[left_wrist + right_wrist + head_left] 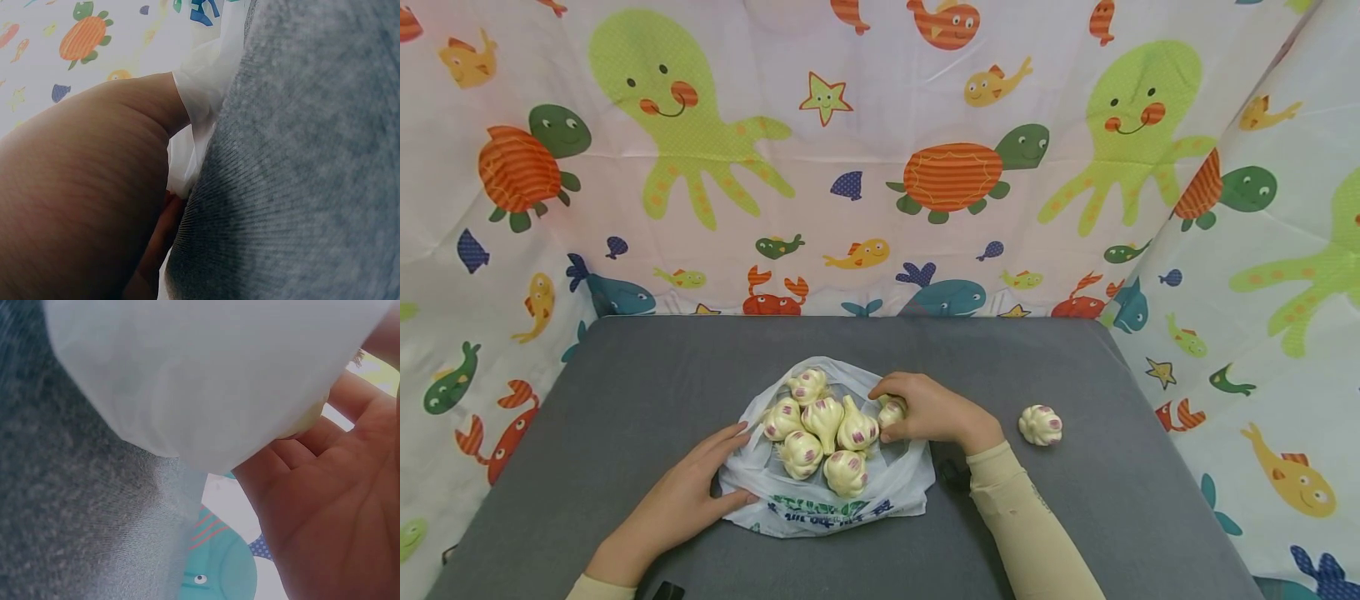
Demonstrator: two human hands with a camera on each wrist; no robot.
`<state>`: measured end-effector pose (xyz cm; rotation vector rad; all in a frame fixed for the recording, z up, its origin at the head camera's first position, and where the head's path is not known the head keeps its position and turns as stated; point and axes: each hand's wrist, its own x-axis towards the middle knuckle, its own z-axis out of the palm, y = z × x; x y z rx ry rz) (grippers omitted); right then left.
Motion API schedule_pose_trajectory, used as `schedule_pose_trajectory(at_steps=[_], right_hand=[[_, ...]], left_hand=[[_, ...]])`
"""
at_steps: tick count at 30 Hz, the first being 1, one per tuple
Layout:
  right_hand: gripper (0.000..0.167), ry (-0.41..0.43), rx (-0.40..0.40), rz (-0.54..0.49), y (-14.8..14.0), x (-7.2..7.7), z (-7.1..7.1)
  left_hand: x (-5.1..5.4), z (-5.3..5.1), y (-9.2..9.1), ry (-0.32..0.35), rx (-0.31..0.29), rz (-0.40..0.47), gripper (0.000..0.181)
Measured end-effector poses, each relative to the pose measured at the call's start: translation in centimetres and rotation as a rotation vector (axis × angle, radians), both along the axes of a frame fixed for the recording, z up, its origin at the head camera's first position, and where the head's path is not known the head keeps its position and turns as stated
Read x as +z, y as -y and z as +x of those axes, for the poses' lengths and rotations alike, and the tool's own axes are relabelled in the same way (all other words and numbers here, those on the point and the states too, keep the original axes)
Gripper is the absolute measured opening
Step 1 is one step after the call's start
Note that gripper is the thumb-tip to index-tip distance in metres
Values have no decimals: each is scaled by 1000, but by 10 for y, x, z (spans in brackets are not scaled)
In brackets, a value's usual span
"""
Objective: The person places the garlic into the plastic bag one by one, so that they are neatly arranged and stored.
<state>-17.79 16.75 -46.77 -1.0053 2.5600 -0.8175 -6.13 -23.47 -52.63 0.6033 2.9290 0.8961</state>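
Note:
A thin white plastic bag (880, 492) with green and blue print lies on the grey table. On it sit several pale garlic bulbs (822, 419) with purple marks. At the bag's right side my right hand (928, 408) grips another garlic bulb (891, 412) between thumb and fingers. The right wrist view shows part of that bulb (306, 422) behind the white plastic (187, 369). My left hand (696, 479) touches the bag's left edge, thumb and fingers spread apart. In the left wrist view the plastic (209, 75) covers the thumb's tip.
A single garlic bulb (1041, 425) lies on the grey table (647, 375), right of my right forearm. A small black object (668, 591) shows at the front edge near my left wrist. Curtains with printed sea animals (850, 142) hang behind and at both sides.

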Motion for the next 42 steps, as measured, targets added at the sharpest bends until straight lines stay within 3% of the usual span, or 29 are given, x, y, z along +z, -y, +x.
schedule_pose_trajectory(at_steps=[14,26,37,42], right_hand=[[61,18,-6,-12,-1,0,1],[61,-33,-2,-36,-1,2,2],[65,-43,-54,-77,-18,10,3],[65,-79,-70,-77,-26,12,1]], left_hand=[[-2,1,1,-49,-2,2,86],[1,2,0,-25,2,1,87],[1,2,0,1,4,6,89],[2,2,0,-16,0,4,88]])
